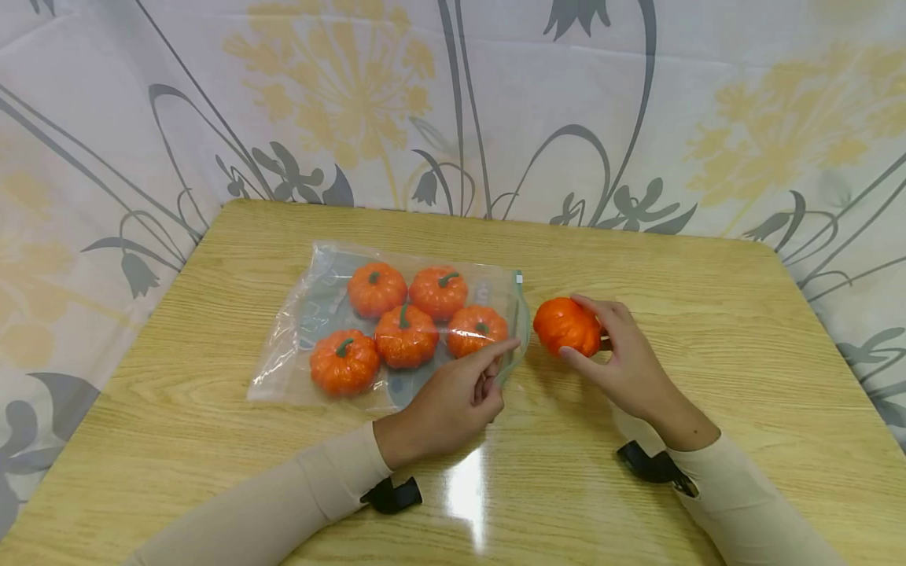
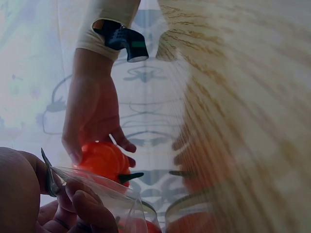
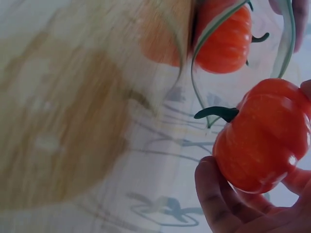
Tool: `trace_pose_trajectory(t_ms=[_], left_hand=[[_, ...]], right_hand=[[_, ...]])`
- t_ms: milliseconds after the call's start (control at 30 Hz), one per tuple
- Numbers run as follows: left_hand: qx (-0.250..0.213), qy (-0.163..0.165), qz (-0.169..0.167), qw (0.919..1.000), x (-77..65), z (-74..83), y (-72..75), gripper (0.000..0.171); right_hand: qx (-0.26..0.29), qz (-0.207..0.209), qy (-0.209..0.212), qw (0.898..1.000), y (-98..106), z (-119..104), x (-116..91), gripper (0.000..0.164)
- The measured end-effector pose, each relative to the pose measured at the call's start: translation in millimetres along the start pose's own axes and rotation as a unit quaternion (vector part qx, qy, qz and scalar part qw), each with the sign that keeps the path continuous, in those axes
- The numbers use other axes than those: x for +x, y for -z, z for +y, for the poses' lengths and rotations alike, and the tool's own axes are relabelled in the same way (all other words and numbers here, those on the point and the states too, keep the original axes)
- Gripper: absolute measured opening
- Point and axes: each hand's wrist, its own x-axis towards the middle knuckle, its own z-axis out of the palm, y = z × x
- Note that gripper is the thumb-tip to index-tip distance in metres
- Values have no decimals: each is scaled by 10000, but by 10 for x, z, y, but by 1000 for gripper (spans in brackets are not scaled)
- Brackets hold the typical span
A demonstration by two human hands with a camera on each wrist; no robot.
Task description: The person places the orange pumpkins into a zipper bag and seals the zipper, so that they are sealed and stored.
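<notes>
A clear zip bag (image 1: 283, 369) lies flat on the table, its green-edged mouth toward the right. Inside it sit several small orange pumpkins (image 1: 406, 338) with green stems. My left hand (image 1: 453, 401) pinches the bag's upper edge at the mouth, and the left wrist view shows the film (image 2: 112, 187) between thumb and fingers. My right hand (image 1: 633, 358) holds another orange pumpkin (image 1: 566, 326) just right of the mouth. In the right wrist view this pumpkin (image 3: 265, 138) has its green stem toward the bag opening (image 3: 194, 63), which gapes.
The wood-grained table (image 1: 743, 330) reflects light near its front. A white cloth (image 1: 495, 102) with grey and yellow flowers hangs behind and along the sides. Black wrist mounts (image 1: 396, 495) sit at both sleeve cuffs.
</notes>
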Motion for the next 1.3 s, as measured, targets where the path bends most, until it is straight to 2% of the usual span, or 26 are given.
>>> trace_pose_trajectory(t_ms=[600,1000,1300], left_hand=[[160,-183,79,9997,-9,-2,-6,54],[107,-237,57,9996,-14,-3,4,53],[149,-285,33,9995,-15,14,18,54]], right_hand=[[322,-329,261,9986,-125,-74,-34,69],[562,-494,536,9958,-172,-37,-56,66],[749,-610,411,9945,-178,-87,-68,71]])
